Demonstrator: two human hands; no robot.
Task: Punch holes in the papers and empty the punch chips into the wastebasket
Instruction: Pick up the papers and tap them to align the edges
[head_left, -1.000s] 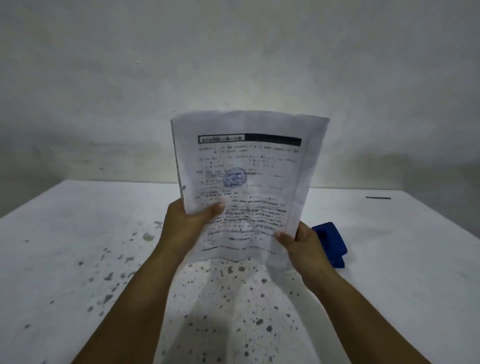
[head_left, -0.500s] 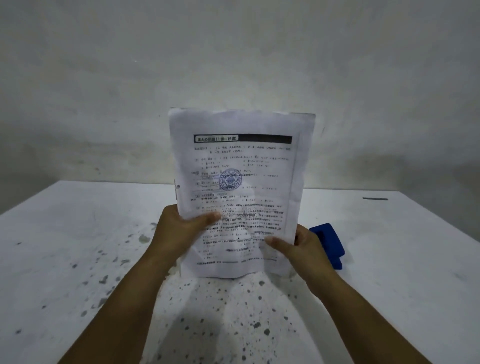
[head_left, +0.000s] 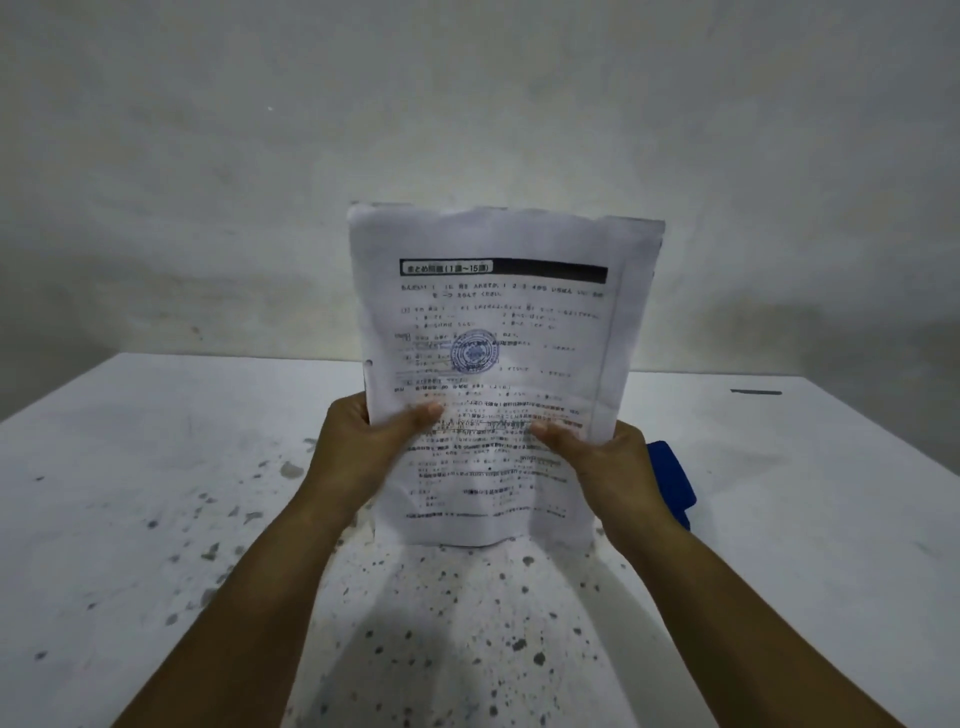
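Head view: we grip the papers (head_left: 493, 374) upright over the table's (head_left: 156, 441) middle, left hand (head_left: 363, 441) and right hand (head_left: 608, 462) each closed on a side edge; we judge squaring the bottom edges on the table comes first; the blue punch (head_left: 670, 483) lies toward the right edge; no wastebasket shows.

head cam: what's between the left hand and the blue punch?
In the head view, the papers and the right hand lie between the left hand and the blue punch.
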